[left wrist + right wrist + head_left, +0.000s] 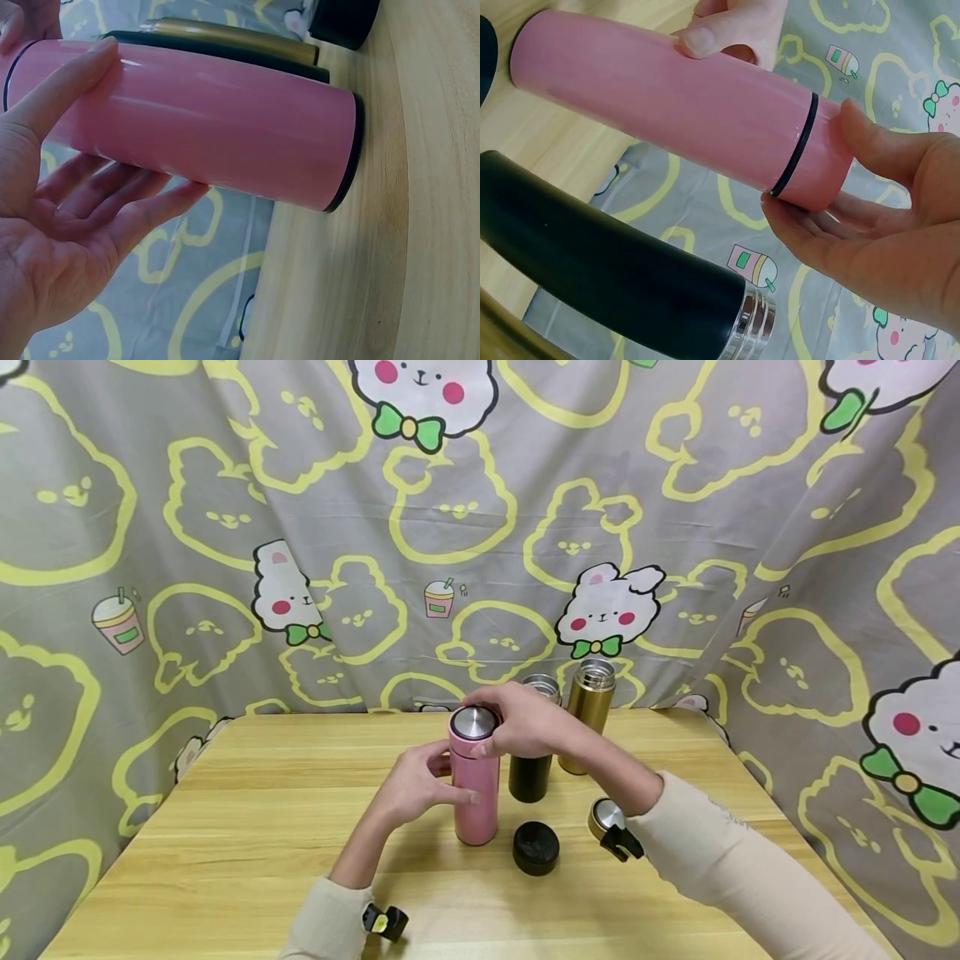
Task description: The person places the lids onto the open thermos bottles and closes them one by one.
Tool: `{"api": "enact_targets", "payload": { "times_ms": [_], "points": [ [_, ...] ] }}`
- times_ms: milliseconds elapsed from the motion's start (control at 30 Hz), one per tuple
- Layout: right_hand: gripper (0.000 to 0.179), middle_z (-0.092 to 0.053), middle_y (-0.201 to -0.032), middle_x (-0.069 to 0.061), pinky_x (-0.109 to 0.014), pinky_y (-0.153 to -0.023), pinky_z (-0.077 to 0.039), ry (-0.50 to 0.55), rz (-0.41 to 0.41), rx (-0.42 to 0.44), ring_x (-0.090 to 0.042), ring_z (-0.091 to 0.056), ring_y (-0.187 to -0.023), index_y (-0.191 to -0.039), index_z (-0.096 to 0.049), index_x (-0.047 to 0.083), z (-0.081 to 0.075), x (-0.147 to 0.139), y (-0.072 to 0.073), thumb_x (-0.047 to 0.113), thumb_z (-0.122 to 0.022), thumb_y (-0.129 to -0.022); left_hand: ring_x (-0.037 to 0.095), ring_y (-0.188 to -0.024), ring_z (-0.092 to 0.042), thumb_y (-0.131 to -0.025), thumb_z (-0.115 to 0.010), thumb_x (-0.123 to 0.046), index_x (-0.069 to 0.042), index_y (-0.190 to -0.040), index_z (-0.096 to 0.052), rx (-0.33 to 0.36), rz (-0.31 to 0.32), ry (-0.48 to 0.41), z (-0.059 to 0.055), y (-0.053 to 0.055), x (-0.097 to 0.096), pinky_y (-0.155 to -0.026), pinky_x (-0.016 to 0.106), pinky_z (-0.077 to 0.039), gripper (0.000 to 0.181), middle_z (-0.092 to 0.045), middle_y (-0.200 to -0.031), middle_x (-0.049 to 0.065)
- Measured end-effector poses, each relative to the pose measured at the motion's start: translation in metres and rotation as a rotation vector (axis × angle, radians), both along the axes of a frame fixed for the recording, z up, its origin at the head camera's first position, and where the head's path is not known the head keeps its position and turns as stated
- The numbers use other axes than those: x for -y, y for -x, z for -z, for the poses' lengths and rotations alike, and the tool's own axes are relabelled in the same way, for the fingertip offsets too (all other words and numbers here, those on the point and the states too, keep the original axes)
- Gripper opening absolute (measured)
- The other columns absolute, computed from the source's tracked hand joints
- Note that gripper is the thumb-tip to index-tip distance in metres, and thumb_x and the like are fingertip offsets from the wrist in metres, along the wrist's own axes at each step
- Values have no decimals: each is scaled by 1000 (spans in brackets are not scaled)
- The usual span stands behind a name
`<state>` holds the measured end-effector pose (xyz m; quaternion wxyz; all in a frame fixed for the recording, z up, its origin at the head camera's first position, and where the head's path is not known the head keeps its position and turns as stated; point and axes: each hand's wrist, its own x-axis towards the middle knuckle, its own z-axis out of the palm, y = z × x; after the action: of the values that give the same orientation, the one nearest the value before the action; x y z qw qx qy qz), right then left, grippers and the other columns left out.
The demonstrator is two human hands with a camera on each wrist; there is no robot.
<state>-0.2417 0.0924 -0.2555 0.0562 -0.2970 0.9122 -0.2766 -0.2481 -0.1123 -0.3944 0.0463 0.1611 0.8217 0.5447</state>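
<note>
A pink thermos (pixel 477 810) stands upright on the wooden table, its pink lid with a silver top (pixel 475 722) in place. Low round the body, my left hand (pixel 416 785) grips it between thumb and fingers; the left wrist view shows the thumb on one side of the pink wall and the fingers on the other. My right hand (pixel 525 720) holds the lid at the top, thumb and fingers around its rim in the right wrist view. Just behind that hand stands a black thermos (pixel 615 255) without its lid, its steel neck (pixel 750 326) bare.
A lidless gold thermos (pixel 588 706) stands at the back right. In front lie a black lid (pixel 536 848) and a gold lid with a silver top (pixel 606 815), the latter partly behind the right wrist strap. A patterned curtain (pixel 337 527) hangs around the table (pixel 225 843).
</note>
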Motion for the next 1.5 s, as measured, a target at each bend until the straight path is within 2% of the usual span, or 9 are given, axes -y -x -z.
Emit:
{"api": "enact_targets", "payload": {
  "times_ms": [300,600,700,900,1033,1133,1233,1300,1500],
  "points": [
    [64,-74,-107,-3,-35,-86,-54,16,141,-37,-16,-67,-95,-124,-67,11,5,1,0,36,-92,-72,21,-112,-71,-65,-96,-31,-22,-133,-65,2,-6,-7,0,1,0,-93,40,-58,76,-72,-123,2],
    [67,-70,-111,-4,-37,-89,-53,-8,162,-23,-18,-66,-98,-122,-64,11,7,2,0,43,-93,-70,23,-113,-70,-66,-96,-30,-20,-133,-65,6,4,-11,1,1,1,-94,41,-58,74,-72,-123,4],
    [71,-69,-115,-6,-39,-92,-52,-30,148,6,-19,-65,-102,-126,-61,10,5,3,0,44,-92,-71,22,-114,-70,-66,-96,-30,-23,-132,-65,11,8,-10,1,1,0,-94,41,-58,74,-72,-124,3],
    [94,-61,-138,-14,-44,-106,-48,-77,72,92,-26,-60,-123,-151,-41,9,-6,2,-2,37,-90,-76,21,-114,-70,-65,-96,-35,-25,-131,-66,1,10,1,0,0,0,-95,42,-57,73,-72,-124,0],
    [86,-55,-146,-17,-46,-110,-45,-55,16,135,-29,-56,-130,-153,-40,10,-10,2,0,17,-85,-81,21,-113,-70,-66,-96,-36,-25,-130,-66,3,13,-5,0,0,0,-95,42,-57,71,-72,-123,0],
    [72,-60,-139,-14,-43,-107,-48,-36,-41,139,-27,-60,-124,-148,-48,7,-11,0,2,4,-79,-82,20,-114,-70,-66,-96,-36,-26,-130,-66,12,15,-11,0,0,0,-96,41,-57,71,-72,-123,0],
    [62,-67,-127,-9,-39,-100,-52,-31,-76,110,-22,-64,-112,-140,-57,6,-10,-2,4,2,-78,-82,21,-114,-70,-66,-96,-36,-26,-130,-66,14,16,-16,0,1,-1,-96,42,-57,72,-72,-123,0],
    [58,-69,-121,-6,-37,-97,-53,-35,-77,84,-19,-65,-107,-136,-60,7,-9,-2,4,3,-79,-82,21,-115,-70,-66,-96,-37,-26,-130,-66,14,15,-17,0,0,-1,-96,42,-57,72,-72,-123,0],
    [57,-71,-118,-5,-37,-94,-54,-37,-44,32,-18,-66,-105,-134,-63,9,-7,-2,2,7,-82,-81,20,-113,-70,-65,-96,-36,-25,-128,-67,13,3,-15,0,0,0,-95,41,-57,70,-73,-122,1]
  ]
}}
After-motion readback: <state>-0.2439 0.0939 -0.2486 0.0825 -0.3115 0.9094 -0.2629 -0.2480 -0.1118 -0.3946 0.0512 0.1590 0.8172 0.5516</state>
